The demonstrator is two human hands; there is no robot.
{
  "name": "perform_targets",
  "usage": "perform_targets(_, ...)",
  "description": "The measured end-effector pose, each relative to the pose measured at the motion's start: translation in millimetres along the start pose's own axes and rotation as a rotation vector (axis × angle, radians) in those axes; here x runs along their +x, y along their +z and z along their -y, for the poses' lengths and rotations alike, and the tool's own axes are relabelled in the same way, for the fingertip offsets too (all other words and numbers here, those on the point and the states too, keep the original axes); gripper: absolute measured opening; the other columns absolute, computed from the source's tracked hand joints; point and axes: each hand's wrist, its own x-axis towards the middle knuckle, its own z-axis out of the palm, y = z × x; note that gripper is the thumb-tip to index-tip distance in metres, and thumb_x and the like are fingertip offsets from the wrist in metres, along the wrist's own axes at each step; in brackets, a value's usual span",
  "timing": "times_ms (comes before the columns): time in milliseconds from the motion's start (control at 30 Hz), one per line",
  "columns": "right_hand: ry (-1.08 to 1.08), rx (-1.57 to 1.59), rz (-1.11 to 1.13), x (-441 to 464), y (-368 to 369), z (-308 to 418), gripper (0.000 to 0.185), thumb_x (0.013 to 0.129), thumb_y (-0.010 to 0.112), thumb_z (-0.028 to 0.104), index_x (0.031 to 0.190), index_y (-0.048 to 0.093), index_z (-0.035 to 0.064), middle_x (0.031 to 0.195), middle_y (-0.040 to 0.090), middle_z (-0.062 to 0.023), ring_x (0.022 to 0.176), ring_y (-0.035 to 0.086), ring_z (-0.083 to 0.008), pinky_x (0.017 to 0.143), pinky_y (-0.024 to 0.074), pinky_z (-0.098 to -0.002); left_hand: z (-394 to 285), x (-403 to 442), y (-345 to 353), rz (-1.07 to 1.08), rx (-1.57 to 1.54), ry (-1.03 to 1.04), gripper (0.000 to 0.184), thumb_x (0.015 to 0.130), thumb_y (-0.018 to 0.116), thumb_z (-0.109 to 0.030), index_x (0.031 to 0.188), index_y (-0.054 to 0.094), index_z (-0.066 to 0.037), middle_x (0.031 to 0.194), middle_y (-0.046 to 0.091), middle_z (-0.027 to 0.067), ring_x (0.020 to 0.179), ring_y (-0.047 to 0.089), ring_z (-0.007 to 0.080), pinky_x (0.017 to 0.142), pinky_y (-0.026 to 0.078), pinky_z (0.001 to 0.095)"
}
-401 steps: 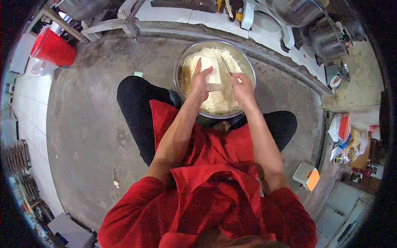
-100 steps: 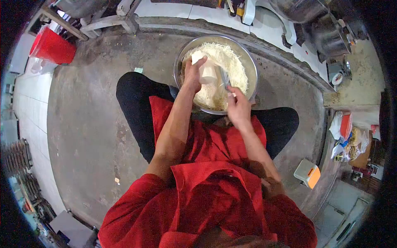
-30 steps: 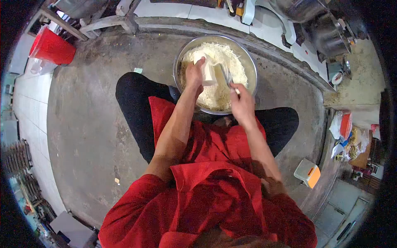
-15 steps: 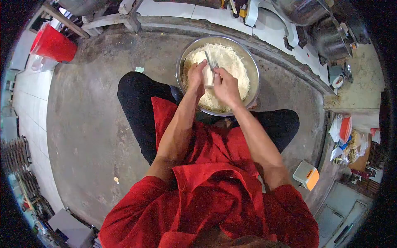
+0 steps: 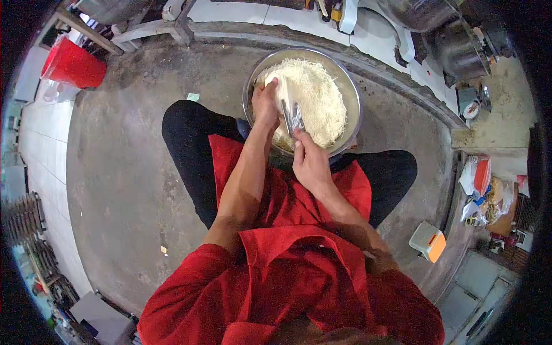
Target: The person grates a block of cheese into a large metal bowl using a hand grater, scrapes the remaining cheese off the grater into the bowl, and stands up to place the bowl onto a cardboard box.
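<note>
Grey concrete floor (image 5: 121, 172) fills the head view's left and middle, with a steel basin (image 5: 356, 106) of pale shreds (image 5: 323, 103) at upper centre. Over its left part the left hand (image 5: 265, 104) grips a pale block (image 5: 282, 87), long axis running roughly up-down in frame. The right hand (image 5: 311, 164), apart and farther from the block, lies lower right, clasping a metal-bladed tool (image 5: 294, 117) angled up-left toward it; contact is unclear.
</note>
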Motion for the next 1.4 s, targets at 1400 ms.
perform_targets(1400, 0.167, 0.031, 0.029, 1.5, -11.7, 4.1, 0.028, 0.104, 0.055, 0.011, 0.129, 0.064, 0.0035, 0.104, 0.074, -0.0231, 0.094, 0.076, -0.0296, 0.080, 0.0569, -0.0374, 10.4, 9.5, -6.3, 0.064, 0.061, -0.156, 0.036, 0.094, 0.074, -0.033, 0.104, 0.068, 0.002, 0.091, 0.069, 0.0111, 0.074, 0.067, 0.0230, 0.064, 0.053, 0.0407)
